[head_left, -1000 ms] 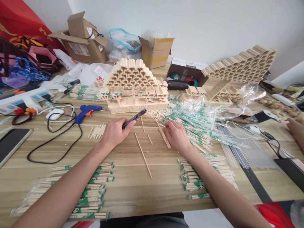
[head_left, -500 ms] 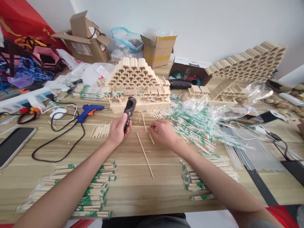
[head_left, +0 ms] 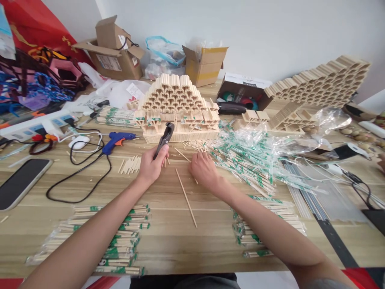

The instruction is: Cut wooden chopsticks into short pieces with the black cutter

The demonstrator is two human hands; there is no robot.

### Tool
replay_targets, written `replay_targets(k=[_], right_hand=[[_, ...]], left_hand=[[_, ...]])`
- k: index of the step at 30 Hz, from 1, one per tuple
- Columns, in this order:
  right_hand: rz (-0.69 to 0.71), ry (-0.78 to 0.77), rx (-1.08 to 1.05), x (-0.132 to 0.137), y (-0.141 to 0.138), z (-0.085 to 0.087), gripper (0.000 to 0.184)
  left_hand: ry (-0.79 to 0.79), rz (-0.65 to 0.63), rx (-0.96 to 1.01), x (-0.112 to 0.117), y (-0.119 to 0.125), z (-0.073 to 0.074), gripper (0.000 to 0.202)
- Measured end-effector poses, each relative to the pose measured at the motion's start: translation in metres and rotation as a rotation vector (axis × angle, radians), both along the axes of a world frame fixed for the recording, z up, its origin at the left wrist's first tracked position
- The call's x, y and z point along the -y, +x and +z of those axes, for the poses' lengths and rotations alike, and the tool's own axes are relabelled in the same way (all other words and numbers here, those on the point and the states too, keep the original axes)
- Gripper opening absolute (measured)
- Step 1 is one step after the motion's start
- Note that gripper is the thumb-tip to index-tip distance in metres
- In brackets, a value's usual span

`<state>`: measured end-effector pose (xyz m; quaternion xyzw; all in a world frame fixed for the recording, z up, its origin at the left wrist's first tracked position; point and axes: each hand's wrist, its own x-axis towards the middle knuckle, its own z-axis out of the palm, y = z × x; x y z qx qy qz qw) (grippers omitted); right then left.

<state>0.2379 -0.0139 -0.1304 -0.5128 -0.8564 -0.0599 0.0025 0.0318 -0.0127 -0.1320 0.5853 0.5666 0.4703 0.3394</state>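
Observation:
My left hand (head_left: 150,163) is closed around a black cutter (head_left: 164,140) with a hooked head, which points up and away from me. Closed low over the table, my right hand (head_left: 203,168) pinches a thin wooden stick (head_left: 181,154) that extends up and left from the fingers; the fingertips are partly hidden. A longer wooden stick (head_left: 186,198) lies on the table between my forearms. Left of my left hand is a row of short cut sticks (head_left: 131,164). Behind both hands stands a stepped structure of glued sticks (head_left: 174,102).
A blue glue gun (head_left: 117,140) and a phone (head_left: 22,182) lie at left. Wrapped chopsticks (head_left: 120,241) lie under my left forearm, with more (head_left: 270,216) under the right. Torn wrappers (head_left: 249,156) spread at right. Cardboard boxes (head_left: 207,66) and another stick structure (head_left: 325,84) stand behind.
The cutter has tilted further to the right in my left hand. My right hand has turned palm-down, and its stick now slants more to the left. The camera view has shifted slightly.

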Motion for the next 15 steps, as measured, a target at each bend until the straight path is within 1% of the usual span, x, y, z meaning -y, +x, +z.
replay_targets(k=[3,6,8,11,12,15], right_hand=[[0.029,0.056,0.008,0.000,0.008,-0.002,0.025],[0.044,0.139,-0.106,-0.002,0.021,-0.001,0.020],[0.120,0.171,-0.201,0.000,0.031,-0.001,0.020],[0.250,0.150,-0.332,0.007,0.042,-0.003,0.020],[0.260,0.135,-0.372,0.009,0.045,-0.004,0.020],[0.219,0.081,-0.482,0.016,0.048,-0.009,0.019]], left_hand=[[0.000,0.070,-0.134,-0.001,0.000,0.004,0.045],[0.006,0.115,-0.185,-0.002,0.001,0.005,0.035],[0.013,0.124,-0.162,-0.002,0.002,0.004,0.031],[-0.018,0.090,-0.079,-0.003,0.004,0.002,0.031],[-0.039,0.068,-0.043,-0.002,0.004,0.002,0.032],[-0.094,-0.004,0.075,-0.001,0.006,0.002,0.035]])
